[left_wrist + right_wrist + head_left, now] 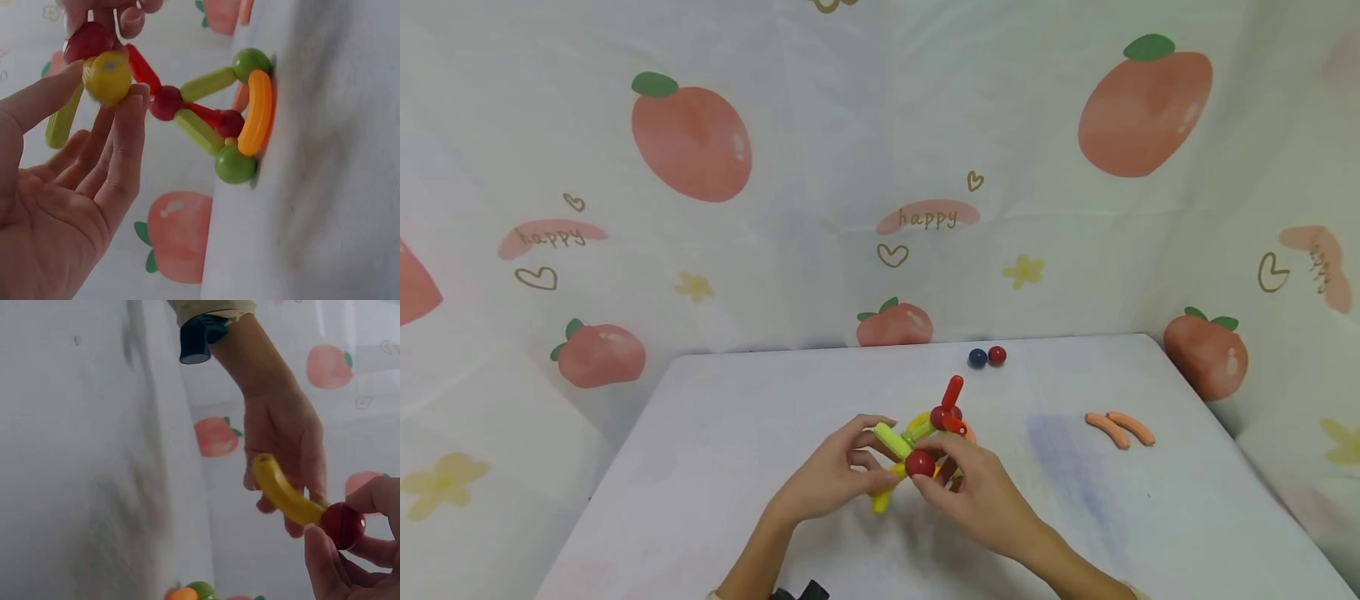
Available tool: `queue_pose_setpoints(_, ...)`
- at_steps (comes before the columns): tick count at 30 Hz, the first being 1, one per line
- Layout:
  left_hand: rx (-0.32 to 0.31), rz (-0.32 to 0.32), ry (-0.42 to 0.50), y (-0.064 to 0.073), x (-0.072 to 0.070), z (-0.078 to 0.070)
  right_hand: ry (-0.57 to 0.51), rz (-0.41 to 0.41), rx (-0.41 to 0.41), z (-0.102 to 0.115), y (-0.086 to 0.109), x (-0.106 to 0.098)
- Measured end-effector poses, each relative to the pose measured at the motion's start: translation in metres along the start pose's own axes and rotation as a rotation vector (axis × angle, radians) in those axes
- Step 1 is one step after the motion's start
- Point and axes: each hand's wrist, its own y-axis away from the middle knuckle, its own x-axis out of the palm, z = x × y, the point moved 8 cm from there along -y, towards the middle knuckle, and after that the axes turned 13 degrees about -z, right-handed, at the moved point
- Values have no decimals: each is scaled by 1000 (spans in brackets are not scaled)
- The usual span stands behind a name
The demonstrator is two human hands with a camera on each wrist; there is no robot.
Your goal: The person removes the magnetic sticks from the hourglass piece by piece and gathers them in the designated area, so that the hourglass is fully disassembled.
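My right hand (977,492) pinches a red ball (921,463) between thumb and fingertips. A yellow curved rod (284,494) joins that ball and points away from it. At the rod, my left hand (835,471) has thumb and index finger on either side, pinching it, as the left wrist view shows. A light green rod (892,441) stands by the left fingertips. Just beyond the hands is a built frame: red balls (167,102), green balls (236,164), green rods (199,131), a red rod (144,70) and an orange curved rod (257,112). The hands partly hide it.
On the white table (715,450), a dark blue ball (977,358) and a loose red ball (997,356) lie near the back edge. Two orange curved rods (1107,430) lie at the right. A fruit-printed curtain (805,167) hangs behind.
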Motion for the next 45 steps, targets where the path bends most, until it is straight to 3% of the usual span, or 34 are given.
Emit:
queue_pose_setpoints(4,44,-13,59,-1,5,-9,3,-28,-18,4,0,-9)
queue_pose_setpoints(12,73,-14,5,-2,18,-12,-44,-79,-31,2,2,-15)
queue_pose_setpoints(16,90,-53,-13,-3,17,-11,-39,-92,-26,0,3,-17)
queue_pose_setpoints(19,93,-110,10,-4,13,-8,-45,-44,-8,-4,5,-15)
queue_pose_setpoints(24,104,-186,84,-7,10,-2,-77,110,125,-21,12,0)
queue_pose_setpoints(26,99,-193,91,-8,12,-1,-64,124,159,-25,13,2)
queue_pose_setpoints(29,112,-193,31,-7,14,-3,-22,76,153,-24,12,-5)
queue_pose_setpoints(33,180,-191,-74,-5,15,-12,51,-6,133,-19,9,-20)
queue_pose_setpoints(36,203,-175,-98,-6,18,-15,97,-24,130,-17,8,-28)
queue_pose_setpoints(42,142,-235,-25,-11,10,-9,129,-13,124,-18,8,-44)
queue_pose_setpoints(45,153,-271,12,-13,4,-9,181,-69,136,-24,8,-66)
